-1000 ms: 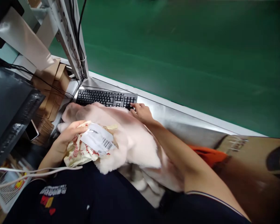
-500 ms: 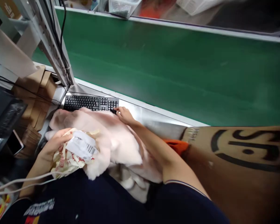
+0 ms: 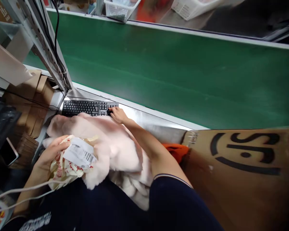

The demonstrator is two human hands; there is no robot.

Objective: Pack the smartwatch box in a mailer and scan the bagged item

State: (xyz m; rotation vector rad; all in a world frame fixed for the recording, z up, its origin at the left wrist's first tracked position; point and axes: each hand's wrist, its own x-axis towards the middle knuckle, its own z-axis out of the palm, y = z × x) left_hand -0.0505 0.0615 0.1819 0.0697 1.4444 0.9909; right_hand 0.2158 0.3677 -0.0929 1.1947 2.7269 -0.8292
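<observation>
My left hand [image 3: 53, 150] is closed on the edge of a crumpled cream plastic package [image 3: 71, 168] with red print. A white barcode label [image 3: 79, 153] lies on its upper face. My right hand [image 3: 118, 115] reaches over to the black keyboard [image 3: 83, 107], fingertips on the number keys at its right end, holding nothing. Between my arms a fluffy pale pink fabric item [image 3: 125, 150] is heaped on my lap and the bench edge, covering the keyboard's near edge. The package rests against this soft heap.
A green conveyor belt [image 3: 173, 70] with a pale rim runs behind the bench. At right stands a large printed cardboard box [image 3: 231, 189], an orange item [image 3: 176, 150] beside it. A metal post [image 3: 46, 41] with cables, folded cardboard [image 3: 32, 109] and a phone [image 3: 9, 152] are at left.
The view has shifted slightly, so most things sit a little further left. My right hand stays at the number keys, and my left hand keeps its hold on the package.
</observation>
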